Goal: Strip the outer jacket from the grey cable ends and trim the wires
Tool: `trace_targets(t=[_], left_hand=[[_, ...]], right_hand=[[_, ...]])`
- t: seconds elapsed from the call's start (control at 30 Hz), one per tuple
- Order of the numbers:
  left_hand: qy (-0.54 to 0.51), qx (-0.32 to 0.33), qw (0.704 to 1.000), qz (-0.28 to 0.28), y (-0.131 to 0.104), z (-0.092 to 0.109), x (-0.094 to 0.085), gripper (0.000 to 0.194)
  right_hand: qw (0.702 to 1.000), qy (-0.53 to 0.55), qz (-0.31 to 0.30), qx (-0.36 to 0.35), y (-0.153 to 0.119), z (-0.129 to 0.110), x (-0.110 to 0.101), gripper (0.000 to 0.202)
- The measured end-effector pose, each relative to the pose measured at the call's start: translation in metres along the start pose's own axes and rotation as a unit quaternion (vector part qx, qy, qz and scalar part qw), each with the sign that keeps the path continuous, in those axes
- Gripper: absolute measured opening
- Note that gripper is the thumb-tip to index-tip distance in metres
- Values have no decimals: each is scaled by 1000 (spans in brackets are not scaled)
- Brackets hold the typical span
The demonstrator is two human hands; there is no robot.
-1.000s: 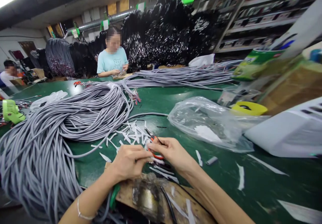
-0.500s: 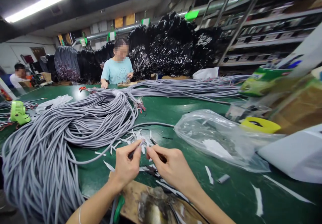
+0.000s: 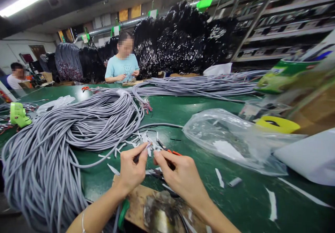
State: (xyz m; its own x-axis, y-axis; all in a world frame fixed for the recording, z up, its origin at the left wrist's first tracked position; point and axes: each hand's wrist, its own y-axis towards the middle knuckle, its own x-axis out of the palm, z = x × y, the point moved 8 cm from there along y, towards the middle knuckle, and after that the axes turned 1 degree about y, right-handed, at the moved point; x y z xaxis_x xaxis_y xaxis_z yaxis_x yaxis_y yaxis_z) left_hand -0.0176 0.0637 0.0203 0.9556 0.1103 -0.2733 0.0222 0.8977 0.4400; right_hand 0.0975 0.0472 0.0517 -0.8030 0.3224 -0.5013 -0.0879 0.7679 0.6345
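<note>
My left hand [image 3: 133, 163] is closed, thumb and forefinger pinching a small pale cable end [image 3: 149, 144]; a dark piece shows inside the curled fingers. Close to its right, my right hand [image 3: 178, 168] is closed too, its fingertips pressed together. Whatever they grip is too small or hidden to name. Beyond the fingertips lie white scraps [image 3: 142, 137] and a tool with orange-red handles [image 3: 174, 152], partly behind my right hand. Beneath both hands sits a stained wooden board [image 3: 136, 205] carrying a dirty metal block [image 3: 161, 212]. Dark pliers [image 3: 158, 172] lie partly covered between my wrists.
A large bundle of grey cables [image 3: 65, 132] covers the left side, and more cables [image 3: 199, 86] lie across the back. Clear plastic bags [image 3: 222, 138] and yellow tape [image 3: 277, 124] stand to the right. A co-worker [image 3: 122, 67] sits opposite. A green fan [image 3: 19, 114] is far left.
My hands stay nearly in place, still pinching. The view has shifted slightly, and the orange-red handles now show behind my right hand. The co-worker opposite has brought both hands together.
</note>
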Motion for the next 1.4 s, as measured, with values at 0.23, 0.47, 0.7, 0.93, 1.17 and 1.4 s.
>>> trace_targets(t=[0.23,0.47,0.7,0.93,1.17,1.4], left_hand=[[39,35,999,-1,-2,6,2,29],[55,20,998,-39,-4,5,12,27],[-46,-51,998,-11,1,-8,6,29],[18,-17,1000,-9,-2,-2,6,28],[86,6,995,-39,-4,2,16,30],[124,17,986,-112,-9,4,26,29]], right_hand=[[999,-17,-14,24,-3,3,4,43],[995,-59,44,74,-3,16,-11,38],[1000,-26,-3,-9,-6,-1,1,39],[999,-49,6,2,-9,3,4,38],[992,-121,45,3,-14,15,12,37],[977,-134,132,101,7,47,-44,38]])
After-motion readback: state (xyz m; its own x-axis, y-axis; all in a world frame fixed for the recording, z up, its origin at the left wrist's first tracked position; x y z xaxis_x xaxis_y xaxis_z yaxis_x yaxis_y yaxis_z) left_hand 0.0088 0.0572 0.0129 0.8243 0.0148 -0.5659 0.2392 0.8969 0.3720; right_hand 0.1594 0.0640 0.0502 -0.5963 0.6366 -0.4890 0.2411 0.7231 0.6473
